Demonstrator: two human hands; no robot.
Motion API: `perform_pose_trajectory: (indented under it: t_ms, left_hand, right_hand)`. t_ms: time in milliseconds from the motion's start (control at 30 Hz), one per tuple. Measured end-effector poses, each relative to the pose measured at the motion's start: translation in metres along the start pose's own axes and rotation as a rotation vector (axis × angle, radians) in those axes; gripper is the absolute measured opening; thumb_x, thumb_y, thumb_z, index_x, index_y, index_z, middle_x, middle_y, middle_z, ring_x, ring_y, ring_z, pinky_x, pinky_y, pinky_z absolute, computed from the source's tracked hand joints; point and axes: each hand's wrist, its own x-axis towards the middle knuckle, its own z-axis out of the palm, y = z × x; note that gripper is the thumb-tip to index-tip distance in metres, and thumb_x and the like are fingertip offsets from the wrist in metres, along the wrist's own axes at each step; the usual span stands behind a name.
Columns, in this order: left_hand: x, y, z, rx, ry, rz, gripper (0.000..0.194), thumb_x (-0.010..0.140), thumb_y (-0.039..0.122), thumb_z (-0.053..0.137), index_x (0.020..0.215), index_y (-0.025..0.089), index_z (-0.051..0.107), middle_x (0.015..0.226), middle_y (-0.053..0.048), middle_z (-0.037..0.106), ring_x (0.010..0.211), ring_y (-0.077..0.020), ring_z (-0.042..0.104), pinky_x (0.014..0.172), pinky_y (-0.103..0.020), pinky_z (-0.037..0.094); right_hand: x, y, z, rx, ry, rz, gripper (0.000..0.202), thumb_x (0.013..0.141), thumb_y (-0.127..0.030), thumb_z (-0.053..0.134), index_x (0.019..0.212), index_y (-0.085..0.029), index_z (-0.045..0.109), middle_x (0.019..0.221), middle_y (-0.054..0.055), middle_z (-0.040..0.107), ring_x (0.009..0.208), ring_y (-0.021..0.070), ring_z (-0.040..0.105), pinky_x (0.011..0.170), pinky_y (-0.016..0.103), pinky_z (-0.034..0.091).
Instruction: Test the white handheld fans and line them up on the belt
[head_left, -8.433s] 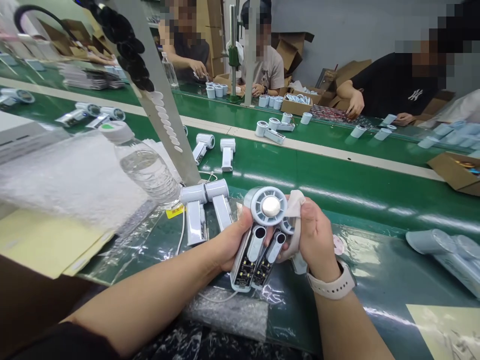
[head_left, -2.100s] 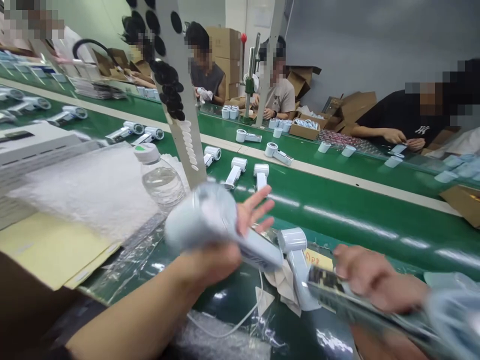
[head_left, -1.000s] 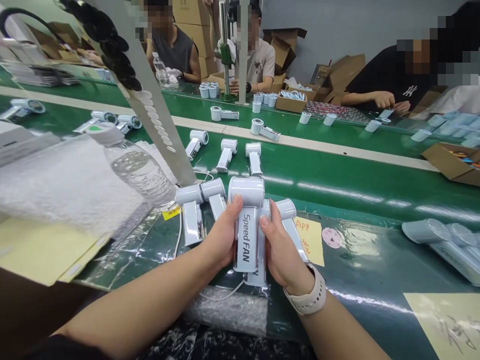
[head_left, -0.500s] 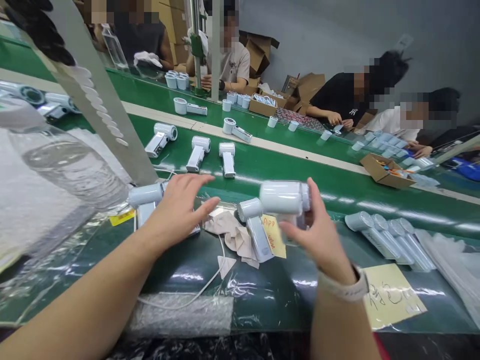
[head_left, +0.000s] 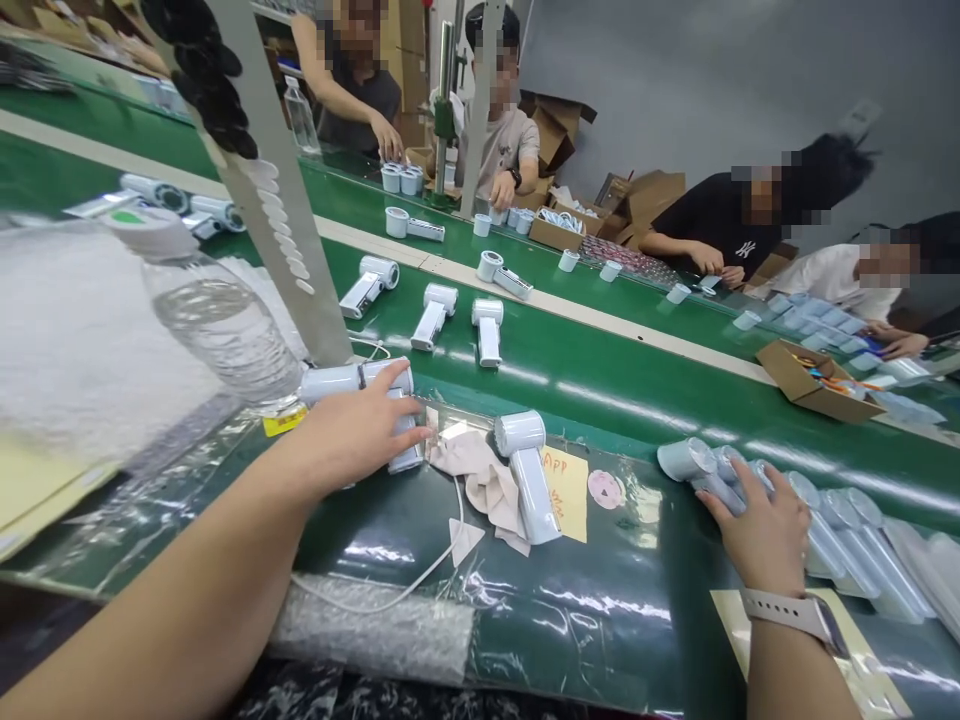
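My left hand (head_left: 364, 435) reaches over a pale blue handheld fan (head_left: 405, 458) at the table's left, its fingers curled onto the body. A second fan (head_left: 330, 382) lies against it, partly behind my wrist. On the right, my right hand (head_left: 769, 530) has thumb and fingers around a handheld fan (head_left: 684, 460) at the near end of a slanted row of fans (head_left: 844, 545). My fingers hide part of that row. Between my hands another fan (head_left: 534, 490) lies on a crumpled beige cloth (head_left: 469, 460) and a yellow note (head_left: 574, 490).
A water bottle (head_left: 217, 310) and a slanted metal post (head_left: 285, 200) stand at the left. Several fans (head_left: 431, 318) lie on the green belt (head_left: 600, 370) beyond. A white cable (head_left: 420, 580) crosses the table. Co-workers sit opposite, near small cups (head_left: 568, 261) and a parts box (head_left: 817, 385).
My right hand has carried a fan from the middle to the row at the right. My left hand has come down onto a fan. The view has shifted left.
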Motion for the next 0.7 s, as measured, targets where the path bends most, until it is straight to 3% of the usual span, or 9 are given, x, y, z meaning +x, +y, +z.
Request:
perform_pose_trajectory:
  t_ms: [133, 233, 267, 333, 367, 467, 567, 633, 700]
  left_hand:
    - [0.003, 0.009, 0.005, 0.104, -0.124, 0.069, 0.029, 0.089, 0.042, 0.059, 0.098, 0.02, 0.076, 0.168, -0.012, 0.021, 0.094, -0.0362, 0.071, 0.087, -0.053, 0.053]
    - [0.007, 0.013, 0.012, 0.107, -0.062, 0.064, 0.022, 0.088, 0.025, 0.058, 0.104, 0.018, 0.071, 0.165, -0.015, 0.024, 0.101, -0.0369, 0.069, 0.088, -0.051, 0.053]
    - [0.009, 0.013, 0.014, 0.07, -0.038, 0.042, 0.029, 0.087, 0.018, 0.055, 0.112, 0.019, 0.068, 0.164, -0.016, 0.025, 0.101, -0.0351, 0.069, 0.087, -0.048, 0.054]
    - [0.012, 0.01, 0.016, -0.063, 0.013, -0.002, 0.046, 0.085, 0.009, 0.05, 0.128, 0.02, 0.059, 0.159, -0.017, 0.03, 0.102, -0.0315, 0.069, 0.085, -0.044, 0.055]
    - [0.013, 0.009, 0.017, -0.15, 0.042, -0.012, 0.052, 0.083, 0.007, 0.049, 0.133, 0.021, 0.055, 0.155, -0.016, 0.035, 0.105, -0.0307, 0.067, 0.086, -0.043, 0.055]
    - [0.019, 0.004, 0.018, -0.514, 0.221, -0.045, 0.06, 0.08, 0.006, 0.053, 0.138, 0.02, 0.05, 0.143, -0.014, 0.047, 0.116, -0.0283, 0.06, 0.097, -0.042, 0.049]
    - [0.025, 0.005, 0.019, -1.197, 0.392, -0.141, 0.067, 0.067, 0.008, 0.069, 0.131, 0.022, 0.054, 0.122, -0.008, 0.059, 0.104, -0.0225, 0.061, 0.092, -0.037, 0.05]
    - [0.026, 0.008, 0.021, -1.656, 0.341, -0.173, 0.062, 0.055, 0.007, 0.077, 0.114, 0.021, 0.061, 0.099, -0.002, 0.063, 0.089, -0.0181, 0.061, 0.082, -0.032, 0.05]
    - [0.026, 0.013, 0.023, -1.888, 0.241, -0.175, 0.05, 0.049, 0.008, 0.081, 0.095, 0.019, 0.064, 0.083, 0.001, 0.063, 0.078, -0.0153, 0.06, 0.076, -0.029, 0.05]
  right_hand:
    - [0.013, -0.032, -0.018, 0.095, 0.089, -0.006, 0.073, 0.089, -0.057, 0.048, 0.147, -0.014, 0.046, 0.145, 0.031, 0.047, 0.137, 0.0532, 0.039, 0.104, 0.073, 0.035]
    - [0.032, -0.096, -0.032, 0.282, 0.198, -0.1, 0.071, 0.09, -0.051, 0.049, 0.151, -0.015, 0.039, 0.142, 0.027, 0.052, 0.137, 0.0439, 0.044, 0.111, 0.062, 0.034]
    - [0.039, -0.124, -0.033, 0.363, 0.15, -0.128, 0.068, 0.092, -0.047, 0.047, 0.15, -0.014, 0.039, 0.141, 0.026, 0.054, 0.135, 0.0406, 0.046, 0.11, 0.059, 0.038]
    - [0.053, -0.184, -0.027, 0.398, -0.313, -0.299, 0.064, 0.095, -0.045, 0.045, 0.148, -0.01, 0.041, 0.145, 0.026, 0.052, 0.139, 0.0373, 0.044, 0.112, 0.057, 0.036]
    - [0.059, -0.214, -0.021, 0.401, -0.456, -0.382, 0.06, 0.093, -0.046, 0.052, 0.144, -0.013, 0.05, 0.144, 0.022, 0.056, 0.137, 0.0351, 0.049, 0.112, 0.052, 0.038]
    - [0.073, -0.287, 0.002, 0.403, -0.667, -0.532, 0.05, 0.091, -0.041, 0.063, 0.137, -0.022, 0.06, 0.142, 0.013, 0.063, 0.128, 0.0275, 0.059, 0.106, 0.038, 0.046]
    - [0.079, -0.333, 0.015, 0.37, -0.753, -0.594, 0.038, 0.09, -0.037, 0.069, 0.124, -0.021, 0.068, 0.13, 0.011, 0.07, 0.118, 0.0256, 0.065, 0.103, 0.042, 0.048]
    - [0.079, -0.348, 0.011, 0.355, -0.747, -0.592, 0.026, 0.093, -0.033, 0.064, 0.114, -0.018, 0.07, 0.117, 0.011, 0.074, 0.108, 0.0261, 0.068, 0.098, 0.046, 0.05]
    - [0.072, -0.35, -0.003, 0.373, -0.714, -0.586, 0.024, 0.098, -0.027, 0.052, 0.113, -0.018, 0.069, 0.106, 0.011, 0.075, 0.097, 0.0259, 0.069, 0.091, 0.044, 0.052]
